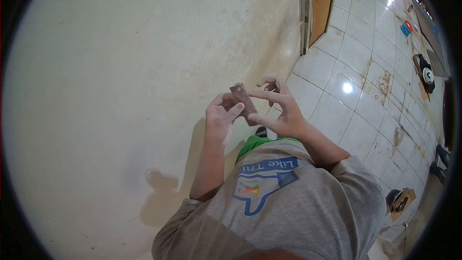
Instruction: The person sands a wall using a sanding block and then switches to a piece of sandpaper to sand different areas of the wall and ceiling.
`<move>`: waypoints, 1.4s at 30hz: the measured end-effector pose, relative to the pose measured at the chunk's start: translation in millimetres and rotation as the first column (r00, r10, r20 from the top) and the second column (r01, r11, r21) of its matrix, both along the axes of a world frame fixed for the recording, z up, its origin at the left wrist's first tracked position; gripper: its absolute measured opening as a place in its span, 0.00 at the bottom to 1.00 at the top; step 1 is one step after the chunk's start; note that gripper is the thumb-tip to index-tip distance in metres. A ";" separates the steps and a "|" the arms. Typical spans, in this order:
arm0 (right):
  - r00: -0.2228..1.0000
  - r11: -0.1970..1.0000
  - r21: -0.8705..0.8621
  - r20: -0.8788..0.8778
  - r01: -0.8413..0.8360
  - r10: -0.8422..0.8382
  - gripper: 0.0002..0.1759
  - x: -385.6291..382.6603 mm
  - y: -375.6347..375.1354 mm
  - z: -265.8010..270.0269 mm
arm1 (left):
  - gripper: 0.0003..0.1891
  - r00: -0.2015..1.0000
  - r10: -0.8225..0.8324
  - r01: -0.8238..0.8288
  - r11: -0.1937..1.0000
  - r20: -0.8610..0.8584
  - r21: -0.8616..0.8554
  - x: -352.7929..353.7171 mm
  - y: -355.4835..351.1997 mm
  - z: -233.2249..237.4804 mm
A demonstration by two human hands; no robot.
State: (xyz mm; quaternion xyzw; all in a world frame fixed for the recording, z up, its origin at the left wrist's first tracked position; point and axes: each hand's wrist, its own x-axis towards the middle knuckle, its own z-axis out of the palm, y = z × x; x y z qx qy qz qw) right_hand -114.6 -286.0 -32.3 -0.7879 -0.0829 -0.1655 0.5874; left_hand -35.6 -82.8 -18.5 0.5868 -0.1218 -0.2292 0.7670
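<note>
A dark brownish strip, approx. flat & dusty, is held up in front of the grey T-shirt, near the pale wall. It's pinched in the left hand, thumb laid on the near face, fingers tucked behind; by the right hand its R edge is met, index & thumb tips set well apart, other fingers curled & spread, but whether it's being gripped there can't be told. Risk, as judged: w/ powder on both hands, grip could be weakened & the strip dropped to the tiled floor; if pulled unevenly btwn the two hands, it could be bent or torn; if its edge is rough, fingertips could be scraped. Strip's far side & most L fingertips are hidden, so layers/folds can't be checked. The shoe is mostly covered by the green garment, & dark shapes at far R, poss. someone's feet, are cut off by the black lens rim
</note>
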 end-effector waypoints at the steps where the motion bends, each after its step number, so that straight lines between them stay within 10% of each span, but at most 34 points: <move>1: 0.999 0.996 0.065 0.001 -0.053 0.053 0.47 -1.7 -1.9 6.0 | 0.12 0.994 -0.020 0.012 0.997 -0.110 -0.080 -0.4 4.2 0.0; 5: 0.980 0.958 0.216 0.107 -0.187 0.167 0.56 -2.5 -0.1 17.5 | 0.13 0.897 -0.305 0.132 0.875 -0.320 -0.465 -3.8 8.7 -4.9; 11: 0.975 0.954 0.214 0.118 -0.211 0.189 0.56 4.7 12.0 2.6 | 0.13 0.858 -0.382 0.164 0.837 -0.342 -0.522 -2.9 0.1 -10.3; 17: 0.971 0.998 0.055 0.236 0.009 -0.022 0.43 6.8 12.7 5.1 | 0.10 0.968 -0.175 0.161 0.983 -0.178 -0.091 -2.3 0.4 -1.5; 23: 0.949 0.991 -0.082 0.306 0.102 -0.073 0.38 19.1 4.8 -4.8 | 0.14 0.974 -0.173 0.167 0.984 -0.149 -0.053 -5.1 -1.1 15.8; 26: 0.904 0.957 -0.124 0.378 0.262 -0.198 0.38 45.3 -9.9 -7.5 | 0.16 0.968 0.020 -0.117 0.915 0.249 0.386 2.7 10.5 8.6; 34: 0.734 0.775 0.238 0.252 0.585 -0.631 0.32 153.4 -39.6 -36.5 | 0.13 0.918 0.209 -0.334 0.867 0.337 0.370 -19.4 73.8 19.9; 42: 0.764 0.882 0.078 0.468 0.464 -0.444 0.33 155.4 42.8 -86.9 | 0.11 0.943 0.206 -0.323 0.753 0.261 0.573 -22.5 67.5 -7.3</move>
